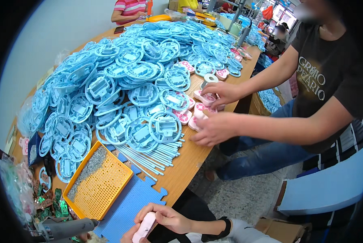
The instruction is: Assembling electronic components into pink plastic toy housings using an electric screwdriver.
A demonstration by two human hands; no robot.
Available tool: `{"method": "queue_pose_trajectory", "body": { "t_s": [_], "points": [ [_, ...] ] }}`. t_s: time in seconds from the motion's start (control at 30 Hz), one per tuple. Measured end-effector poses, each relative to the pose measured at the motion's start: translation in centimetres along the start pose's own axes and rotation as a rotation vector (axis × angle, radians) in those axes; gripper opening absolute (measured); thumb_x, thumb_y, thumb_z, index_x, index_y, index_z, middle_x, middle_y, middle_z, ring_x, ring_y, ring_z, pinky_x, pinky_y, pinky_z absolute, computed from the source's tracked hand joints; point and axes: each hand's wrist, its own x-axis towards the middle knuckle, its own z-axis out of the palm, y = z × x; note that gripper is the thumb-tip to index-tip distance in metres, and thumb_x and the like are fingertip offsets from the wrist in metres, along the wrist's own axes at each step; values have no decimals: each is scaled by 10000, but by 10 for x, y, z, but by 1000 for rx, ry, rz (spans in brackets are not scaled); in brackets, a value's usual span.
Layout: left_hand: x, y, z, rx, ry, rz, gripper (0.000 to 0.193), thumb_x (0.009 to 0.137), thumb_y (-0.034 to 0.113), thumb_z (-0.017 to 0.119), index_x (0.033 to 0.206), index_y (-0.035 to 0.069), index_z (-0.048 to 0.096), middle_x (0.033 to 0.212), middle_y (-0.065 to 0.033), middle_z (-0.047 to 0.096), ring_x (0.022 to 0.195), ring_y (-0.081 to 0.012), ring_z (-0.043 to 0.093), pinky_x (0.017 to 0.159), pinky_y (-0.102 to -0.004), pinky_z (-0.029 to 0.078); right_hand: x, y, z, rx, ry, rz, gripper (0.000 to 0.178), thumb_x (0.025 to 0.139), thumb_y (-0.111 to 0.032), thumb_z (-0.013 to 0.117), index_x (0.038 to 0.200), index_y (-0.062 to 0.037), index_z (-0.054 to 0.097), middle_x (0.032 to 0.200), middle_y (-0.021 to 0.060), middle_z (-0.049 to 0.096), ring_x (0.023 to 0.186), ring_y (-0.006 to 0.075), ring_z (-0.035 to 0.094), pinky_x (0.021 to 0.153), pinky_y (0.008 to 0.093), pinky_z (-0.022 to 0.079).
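At the lower edge, a small pale pink plastic piece (145, 227) with rounded ends and a dark spot on its face is held between my two hands. My right hand (167, 218) has its fingers and thumb closed round the upper end. Only part of my left hand (129, 235) shows, gripping the piece from the left. Just beyond lies a blue foam mat (127, 208), partly under a yellow perforated tray (122, 182) with many small silvery screws (90, 162). A grey electric screwdriver (68, 229) lies to the left of my hands.
A big heap of light blue ring-shaped plastic parts (141, 93) covers the wooden table (193, 158). Light blue rods (149, 156) lie before it. A co-worker at the right handles pink-and-white pieces (199, 110). Green circuit boards (62, 206) and plastic bags (15, 186) crowd the left.
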Motion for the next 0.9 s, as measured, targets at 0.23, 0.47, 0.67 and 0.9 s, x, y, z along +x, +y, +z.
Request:
{"method": "queue_pose_trajectory", "body": {
  "t_s": [0.23, 0.47, 0.67, 0.9],
  "points": [
    [-11, -17, -4, -8, 58, 48, 572, 916, 446, 525, 942, -120, 603, 875, -207, 647, 775, -289, 632, 702, -370, 527, 6, 3, 5, 104, 0, -4, 478, 956, -454, 382, 1111, -14, 487, 1098, 98, 508, 1075, 174, 501, 944, 334, 388],
    [8, -9, 0, -140, 164, -285, 458, 964, 388, 392, 911, -33, 566, 861, -131, 597, 765, -223, 585, 664, -314, 496, 5, -6, 7, 32, -62, 40, 531, 978, -402, 351, 1343, -16, 369, 1315, 112, 441, 1276, 211, 373, 1046, 355, 309],
    [6, -9, 10, -243, 271, -328, 389, 958, 350, 389, 934, -6, 543, 873, -104, 569, 785, -211, 574, 690, -317, 488, 1, -10, 3, -136, -50, 42, 477, 994, -217, 380, 1422, -27, 287, 1396, 118, 399, 1267, 192, 398, 1039, 316, 319],
    [0, -22, -4, 59, 141, -277, 224, 829, 219, 599, 937, 22, 596, 904, -103, 595, 891, -289, 568, 772, -396, 449, 0, -3, -3, -174, 20, 115, 468, 995, -272, 387, 1374, 2, 367, 1308, 95, 493, 1207, 169, 455, 1012, 296, 353]
  ]
}}
